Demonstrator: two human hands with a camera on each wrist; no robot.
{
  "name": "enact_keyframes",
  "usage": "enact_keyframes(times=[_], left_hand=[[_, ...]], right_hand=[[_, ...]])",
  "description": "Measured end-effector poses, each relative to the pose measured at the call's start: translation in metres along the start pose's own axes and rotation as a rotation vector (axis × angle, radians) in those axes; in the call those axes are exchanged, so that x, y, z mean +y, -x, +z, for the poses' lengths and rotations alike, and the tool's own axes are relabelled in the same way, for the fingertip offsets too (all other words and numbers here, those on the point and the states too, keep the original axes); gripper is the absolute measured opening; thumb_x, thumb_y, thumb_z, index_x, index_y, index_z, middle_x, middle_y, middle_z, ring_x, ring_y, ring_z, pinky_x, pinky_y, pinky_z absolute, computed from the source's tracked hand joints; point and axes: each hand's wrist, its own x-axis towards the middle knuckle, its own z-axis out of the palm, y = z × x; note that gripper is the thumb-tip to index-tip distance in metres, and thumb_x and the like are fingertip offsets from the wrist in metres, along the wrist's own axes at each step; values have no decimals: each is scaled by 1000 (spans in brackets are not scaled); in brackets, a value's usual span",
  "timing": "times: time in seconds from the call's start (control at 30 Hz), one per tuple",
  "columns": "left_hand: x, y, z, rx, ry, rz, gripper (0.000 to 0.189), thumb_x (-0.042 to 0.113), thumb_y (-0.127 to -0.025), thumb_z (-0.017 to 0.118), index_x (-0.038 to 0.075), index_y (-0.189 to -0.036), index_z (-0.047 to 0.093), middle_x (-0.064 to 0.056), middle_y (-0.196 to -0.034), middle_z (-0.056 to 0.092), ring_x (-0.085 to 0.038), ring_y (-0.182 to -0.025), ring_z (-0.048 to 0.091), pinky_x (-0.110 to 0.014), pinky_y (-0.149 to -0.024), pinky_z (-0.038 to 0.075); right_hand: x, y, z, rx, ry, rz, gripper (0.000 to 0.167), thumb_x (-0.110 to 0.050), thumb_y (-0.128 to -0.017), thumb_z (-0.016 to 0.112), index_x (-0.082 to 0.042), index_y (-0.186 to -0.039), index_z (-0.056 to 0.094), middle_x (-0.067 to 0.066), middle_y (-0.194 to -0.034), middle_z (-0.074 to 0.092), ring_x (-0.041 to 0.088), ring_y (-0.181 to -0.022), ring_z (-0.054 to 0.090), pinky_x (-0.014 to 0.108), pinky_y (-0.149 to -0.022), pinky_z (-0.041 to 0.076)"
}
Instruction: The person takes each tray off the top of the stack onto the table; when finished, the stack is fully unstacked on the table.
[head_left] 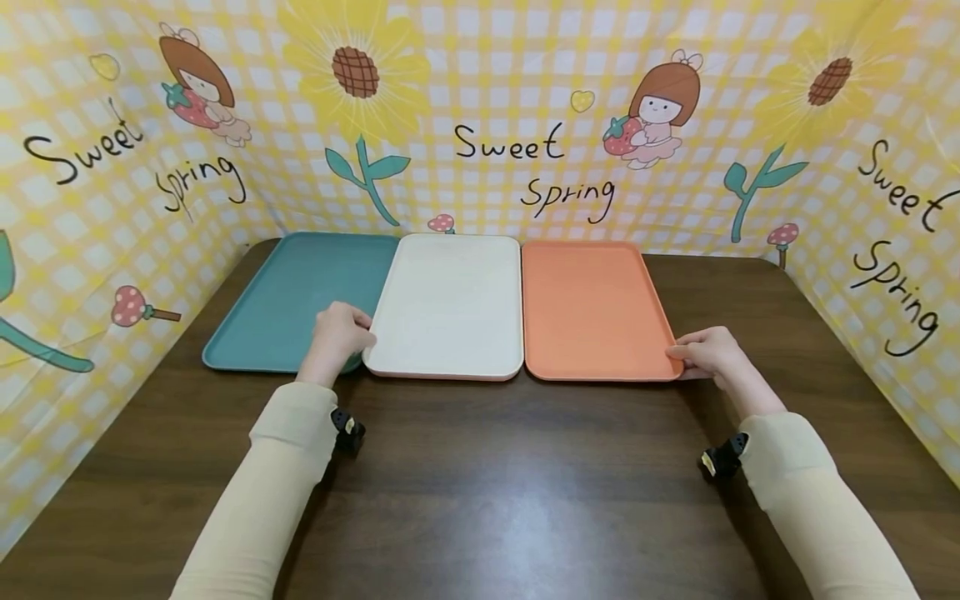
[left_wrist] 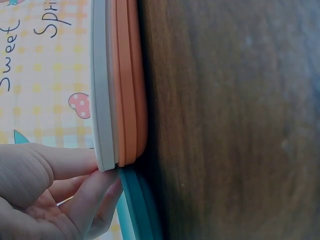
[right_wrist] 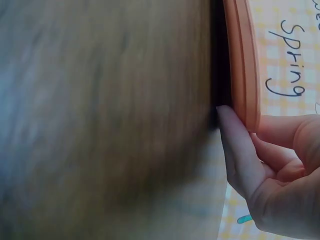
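Three shallow rectangular trays lie side by side: a teal tray [head_left: 262,312] at the left, a white tray [head_left: 450,308] in the middle and an orange tray [head_left: 596,312] at the right. With thumb and fingertips, my left hand [head_left: 341,333] pinches the white tray's left front corner, over the teal tray's edge. Under the white rim [left_wrist: 102,90], an orange rim [left_wrist: 130,90] shows in the left wrist view. My right hand [head_left: 708,357] grips the orange tray's right front corner, its thumb [right_wrist: 280,131] at the rim and its fingers underneath.
The trays are at the far side of a dark wooden table [head_left: 480,483]. A yellow checked cloth [head_left: 495,83] with printed flowers and words stands behind the table and along both sides. Each wrist wears a small black camera, one at the left cuff [head_left: 347,432].
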Motion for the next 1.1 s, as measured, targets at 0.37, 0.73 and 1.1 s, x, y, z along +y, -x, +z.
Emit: enact_keyframes(times=[0.37,0.73,1.1], left_hand=[[4,-3,0,7,-3,5,33,6,-82,58,-5,-112,65,-26,-119,59,-38,-106,53,-42,-77,50],[0,-6,2,9,2,10,33,6,-81,60,-5,-112,65,-26,-119,59,-38,-106,53,-42,-78,50],[0,-3,1,16,-6,17,34,7,-81,60,-6,-112,65,-26,-118,60,-39,-106,54,-43,-80,50]], right_hand=[[-5,-3,3,60,51,-4,45,-3,-85,63,23,-120,49,-1,-70,60,4,-56,62,27,-60,57],[-6,-2,9,174,345,-174,28,-1,-78,66,19,-97,64,27,-82,68,7,-51,62,30,-53,56],[-11,-1,14,194,471,-203,18,-1,-78,64,13,-87,69,25,-85,69,10,-52,62,27,-53,54]])
